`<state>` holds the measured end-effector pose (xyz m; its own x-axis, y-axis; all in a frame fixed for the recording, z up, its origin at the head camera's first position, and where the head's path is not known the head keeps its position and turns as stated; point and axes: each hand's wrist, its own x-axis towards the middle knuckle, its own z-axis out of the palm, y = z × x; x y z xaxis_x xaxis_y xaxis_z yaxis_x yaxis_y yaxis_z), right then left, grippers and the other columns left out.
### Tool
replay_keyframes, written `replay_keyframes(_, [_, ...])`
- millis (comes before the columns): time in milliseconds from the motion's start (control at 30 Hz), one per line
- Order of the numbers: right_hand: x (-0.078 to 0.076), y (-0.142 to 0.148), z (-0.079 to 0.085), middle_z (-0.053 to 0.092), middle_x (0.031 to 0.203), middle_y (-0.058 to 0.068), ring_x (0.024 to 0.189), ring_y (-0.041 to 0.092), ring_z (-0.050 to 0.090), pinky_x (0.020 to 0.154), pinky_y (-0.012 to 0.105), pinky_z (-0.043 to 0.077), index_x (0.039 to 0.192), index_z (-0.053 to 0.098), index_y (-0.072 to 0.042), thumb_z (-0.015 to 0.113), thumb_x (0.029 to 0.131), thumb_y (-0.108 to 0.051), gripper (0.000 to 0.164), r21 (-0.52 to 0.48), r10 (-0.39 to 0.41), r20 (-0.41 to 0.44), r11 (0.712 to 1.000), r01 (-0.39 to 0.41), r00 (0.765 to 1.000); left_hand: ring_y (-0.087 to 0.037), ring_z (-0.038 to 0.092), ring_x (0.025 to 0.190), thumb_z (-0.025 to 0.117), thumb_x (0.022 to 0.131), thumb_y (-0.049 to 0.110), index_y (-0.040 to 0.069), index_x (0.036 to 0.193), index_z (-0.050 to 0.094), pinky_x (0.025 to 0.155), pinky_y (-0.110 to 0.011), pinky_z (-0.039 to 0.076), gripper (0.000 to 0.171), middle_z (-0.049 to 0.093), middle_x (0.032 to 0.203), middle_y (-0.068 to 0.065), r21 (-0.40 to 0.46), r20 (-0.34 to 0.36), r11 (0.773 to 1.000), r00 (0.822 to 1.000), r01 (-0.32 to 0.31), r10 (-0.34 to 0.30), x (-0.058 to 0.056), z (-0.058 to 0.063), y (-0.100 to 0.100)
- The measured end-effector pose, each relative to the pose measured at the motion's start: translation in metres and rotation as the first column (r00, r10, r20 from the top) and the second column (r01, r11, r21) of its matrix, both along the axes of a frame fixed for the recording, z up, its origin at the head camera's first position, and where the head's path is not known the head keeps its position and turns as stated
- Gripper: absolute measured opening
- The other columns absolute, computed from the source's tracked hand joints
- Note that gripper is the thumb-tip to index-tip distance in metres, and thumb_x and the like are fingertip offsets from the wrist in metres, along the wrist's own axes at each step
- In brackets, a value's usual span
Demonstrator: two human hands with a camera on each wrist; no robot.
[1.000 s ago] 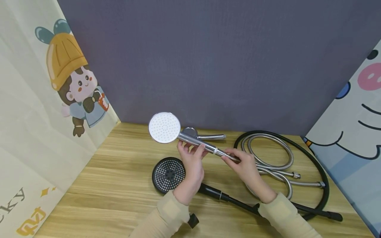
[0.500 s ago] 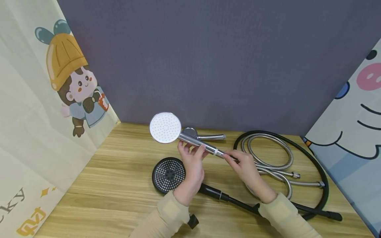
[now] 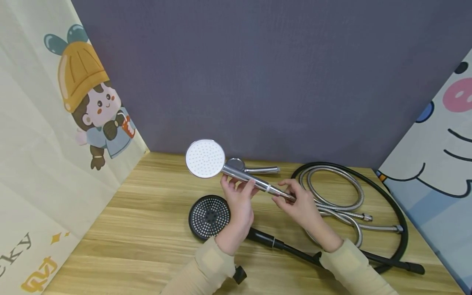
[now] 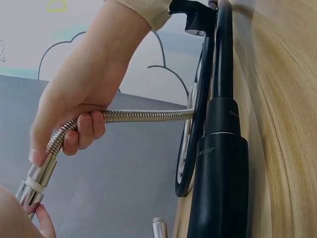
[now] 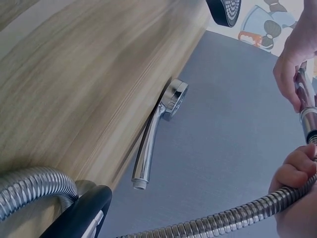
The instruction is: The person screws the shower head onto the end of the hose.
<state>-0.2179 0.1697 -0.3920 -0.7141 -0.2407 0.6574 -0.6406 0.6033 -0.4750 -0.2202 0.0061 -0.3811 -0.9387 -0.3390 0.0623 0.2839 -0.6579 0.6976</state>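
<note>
My left hand [image 3: 239, 205] holds the handle of a chrome shower head [image 3: 239, 173] with a round white spray face, raised above the table. At the handle's lower end, just past a white ring, sits the metal end nut of a ribbed steel shower hose [image 4: 148, 115]. My right hand [image 3: 300, 207] holds the hose close to that nut. In the left wrist view its fingers curl round the hose, with the thumb lying along the nut. Below the hands, a black shower head [image 3: 209, 217] with a black hose attached lies on the table.
A smaller chrome shower head [image 5: 148, 141] lies at the back by the grey wall panel [image 3: 273, 82]. To the right are coiled steel hoses [image 3: 359, 192] and a black hose [image 3: 403, 229]. A small black fitting [image 3: 239, 274] lies near the left sleeve on the wooden table [image 3: 121, 229].
The right hand's thumb and index finger have shifted on the hose end, and the index finger now arches away from it. The chrome shower head has moved very slightly right.
</note>
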Motion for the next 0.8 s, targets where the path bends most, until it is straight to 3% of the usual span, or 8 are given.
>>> replay_keyframes(133, [0.0000, -0.0008, -0.0006, 0.054, 0.062, -0.007, 0.050, -0.003, 0.042, 0.042, 0.009, 0.038, 0.099, 0.056, -0.005, 0.083, 0.069, -0.008, 0.040, 0.005, 0.003, -0.007, 1.000, -0.003, 1.000, -0.019, 0.056, 0.086, 0.064, 0.075, -0.013, 0.014, 0.135, 0.027, 0.075, -0.039, 0.060, 0.075, 0.045, 0.110, -0.010, 0.001, -0.006, 1.000, 1.000, -0.004, 0.004, 0.0001, 0.0001, -0.0001])
replay_keyframes(433, [-0.0007, -0.0002, -0.0013, 0.060, 0.067, -0.004, 0.054, -0.001, 0.052, 0.046, 0.009, 0.046, 0.094, 0.058, -0.005, 0.082, 0.069, -0.006, 0.034, 0.044, 0.010, -0.053, 0.999, -0.007, 0.999, -0.022, 0.056, 0.089, 0.063, 0.075, -0.013, 0.015, 0.136, 0.027, 0.076, -0.041, 0.059, 0.076, 0.044, 0.112, -0.011, -0.003, -0.007, 1.000, 1.000, 0.004, -0.004, -0.0001, -0.0019, -0.0002])
replay_keyframes(800, [-0.0038, 0.0029, 0.0023, 0.060, 0.070, -0.006, 0.054, -0.002, 0.044, 0.044, 0.010, 0.037, 0.093, 0.062, -0.009, 0.079, 0.072, -0.007, 0.026, 0.082, 0.059, -0.062, 0.995, -0.053, 0.996, -0.020, 0.056, 0.089, 0.063, 0.077, -0.013, 0.015, 0.135, 0.027, 0.077, -0.040, 0.059, 0.074, 0.045, 0.111, -0.010, -0.016, -0.023, 1.000, 1.000, 0.002, -0.002, 0.0012, -0.0012, 0.0003])
